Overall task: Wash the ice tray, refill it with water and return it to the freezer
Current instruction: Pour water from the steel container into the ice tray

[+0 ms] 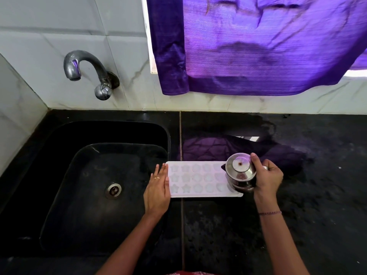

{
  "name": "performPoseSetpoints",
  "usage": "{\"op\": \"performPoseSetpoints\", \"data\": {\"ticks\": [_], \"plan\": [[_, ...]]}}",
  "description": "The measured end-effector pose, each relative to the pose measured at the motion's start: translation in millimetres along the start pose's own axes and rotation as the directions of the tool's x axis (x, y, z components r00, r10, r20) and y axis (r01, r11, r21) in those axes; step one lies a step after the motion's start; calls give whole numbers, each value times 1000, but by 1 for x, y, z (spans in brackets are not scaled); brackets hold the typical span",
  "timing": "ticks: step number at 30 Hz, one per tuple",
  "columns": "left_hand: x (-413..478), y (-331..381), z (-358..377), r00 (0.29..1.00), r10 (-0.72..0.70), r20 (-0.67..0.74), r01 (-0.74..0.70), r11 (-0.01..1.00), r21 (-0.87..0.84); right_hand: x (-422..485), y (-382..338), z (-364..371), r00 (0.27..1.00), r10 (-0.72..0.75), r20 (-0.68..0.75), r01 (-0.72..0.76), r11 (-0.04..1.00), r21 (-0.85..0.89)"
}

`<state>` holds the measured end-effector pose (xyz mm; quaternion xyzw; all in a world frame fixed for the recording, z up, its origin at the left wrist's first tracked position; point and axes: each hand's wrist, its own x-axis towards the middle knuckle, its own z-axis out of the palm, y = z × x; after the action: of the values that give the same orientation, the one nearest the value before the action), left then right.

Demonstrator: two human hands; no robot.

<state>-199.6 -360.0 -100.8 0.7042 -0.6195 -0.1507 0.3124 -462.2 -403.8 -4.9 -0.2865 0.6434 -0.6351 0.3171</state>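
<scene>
Tray [198, 178] flat at counter's [297, 215] sink-side edge; left hand [157, 188] open-fingered against its end; right hand [267, 178] gripping jug [240, 172] over far end.

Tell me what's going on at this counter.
A person is filling a white ice tray that lies flat on the black counter beside the sink. The left hand rests flat against the tray's left end. The right hand holds a steel jug over the tray's right end. The tap shows no water running.

Head camera, steep downward view over counter [297, 205], sink [59, 175].
</scene>
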Motion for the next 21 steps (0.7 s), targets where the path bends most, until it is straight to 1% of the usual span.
{"op": "performPoseSetpoints", "data": {"ticks": [6, 21], "plan": [[0, 0, 0, 1000, 3, -9, -3, 1000, -2, -6, -5, 6, 998, -56, 27, 58, 997, -46], [0, 0, 0, 1000, 7, -9, -7, 1000, -28, -11, -9, 14, 993, -106, 51, 111, 987, -114]]}}
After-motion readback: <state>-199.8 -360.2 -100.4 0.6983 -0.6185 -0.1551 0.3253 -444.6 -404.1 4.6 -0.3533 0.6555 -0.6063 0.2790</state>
